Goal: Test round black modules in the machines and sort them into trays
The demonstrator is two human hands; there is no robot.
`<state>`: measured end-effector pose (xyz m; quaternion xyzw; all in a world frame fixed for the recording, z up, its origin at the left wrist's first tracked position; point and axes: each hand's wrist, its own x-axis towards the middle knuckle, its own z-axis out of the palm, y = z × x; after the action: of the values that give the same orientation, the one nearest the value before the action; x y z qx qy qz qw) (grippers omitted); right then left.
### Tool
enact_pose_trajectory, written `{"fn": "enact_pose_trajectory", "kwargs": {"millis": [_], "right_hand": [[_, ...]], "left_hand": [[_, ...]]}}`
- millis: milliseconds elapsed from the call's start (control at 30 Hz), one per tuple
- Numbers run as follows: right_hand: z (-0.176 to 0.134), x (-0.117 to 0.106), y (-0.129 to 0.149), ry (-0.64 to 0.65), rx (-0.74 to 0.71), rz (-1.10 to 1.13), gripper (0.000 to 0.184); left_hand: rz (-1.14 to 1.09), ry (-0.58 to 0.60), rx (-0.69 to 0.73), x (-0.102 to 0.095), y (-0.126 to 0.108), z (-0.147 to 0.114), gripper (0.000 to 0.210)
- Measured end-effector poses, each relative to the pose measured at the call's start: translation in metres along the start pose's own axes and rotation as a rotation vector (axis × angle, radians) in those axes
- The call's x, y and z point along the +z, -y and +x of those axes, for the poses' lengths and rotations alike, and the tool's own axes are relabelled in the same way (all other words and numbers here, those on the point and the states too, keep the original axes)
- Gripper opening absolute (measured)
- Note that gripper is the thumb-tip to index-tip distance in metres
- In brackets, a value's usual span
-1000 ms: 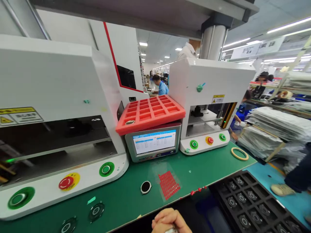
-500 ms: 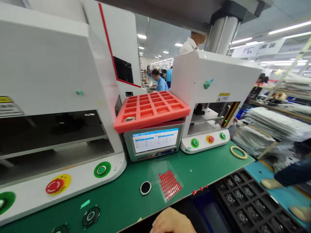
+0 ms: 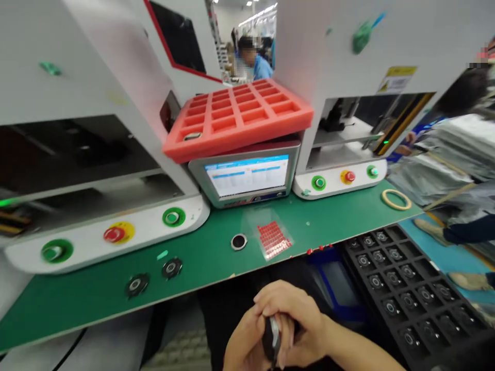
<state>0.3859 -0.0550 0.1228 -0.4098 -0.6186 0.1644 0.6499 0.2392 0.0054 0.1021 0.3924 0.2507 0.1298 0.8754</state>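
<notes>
Below the bench's front edge, my left hand (image 3: 243,337) and my right hand (image 3: 296,312) are closed together around a small dark part with a silvery strip (image 3: 272,337). Fingers cover most of it, so its full shape is hidden. On the green bench, beyond my hands, lie a round black disc with a silver rim (image 3: 238,241) and a clear sheet of small red stickers (image 3: 274,239). Farther left are two black round components with ringed centres, one nearer the machine (image 3: 171,268) and one nearer the edge (image 3: 136,285).
A red foam tray (image 3: 240,122) rests on a monitor (image 3: 247,175) between two white press machines with green and red buttons. At right stands a black tray (image 3: 415,275) of round components. A tape ring (image 3: 396,200) lies near the bench end. Other people are nearby.
The view has tilted down and the bench sits higher in the picture. Both hands now show, closed around the dark part; before, only part of one hand was visible at the bottom edge.
</notes>
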Motion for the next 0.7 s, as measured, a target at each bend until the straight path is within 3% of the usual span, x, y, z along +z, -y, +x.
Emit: {"fn": "enact_pose_trajectory", "kwargs": {"millis": [67,133,200,233,300,367,433,533,633,700], "right_hand": [[-0.002,-0.003,0.001,0.017,0.027,-0.009,0.062],[-0.006,-0.006,0.001,0.021,0.057,-0.034,0.061],[-0.009,-0.015,0.000,0.018,0.086,-0.104,0.058],[-0.008,-0.022,-0.002,0.024,0.107,-0.164,0.056],[-0.003,-0.039,-0.009,0.066,0.182,-0.340,0.047],[0.008,-0.060,-0.021,0.178,0.305,-0.578,0.038],[0.023,-0.078,-0.039,0.375,0.470,-0.849,0.035],[0.048,-0.097,-0.065,0.650,0.662,-1.112,0.039],[0.065,-0.107,-0.082,0.730,0.706,-1.165,0.035],[0.072,-0.112,-0.089,0.745,0.720,-1.195,0.031]], "left_hand": [[-0.039,-0.017,0.022,0.009,0.003,0.000,0.041],[0.000,0.058,0.061,0.015,-0.002,0.006,0.049],[0.188,0.136,0.134,0.012,-0.014,0.017,0.060],[0.341,0.120,0.201,0.007,-0.022,0.024,0.061],[0.746,-0.058,0.369,-0.010,-0.039,0.041,0.053],[1.181,-0.330,0.491,-0.029,-0.055,0.061,0.040],[1.515,-0.504,0.448,-0.044,-0.067,0.081,0.039],[1.766,-0.544,0.212,-0.054,-0.079,0.103,0.049],[1.807,-0.492,0.042,-0.055,-0.085,0.115,0.039],[1.789,-0.475,0.016,-0.055,-0.088,0.118,0.030]]}}
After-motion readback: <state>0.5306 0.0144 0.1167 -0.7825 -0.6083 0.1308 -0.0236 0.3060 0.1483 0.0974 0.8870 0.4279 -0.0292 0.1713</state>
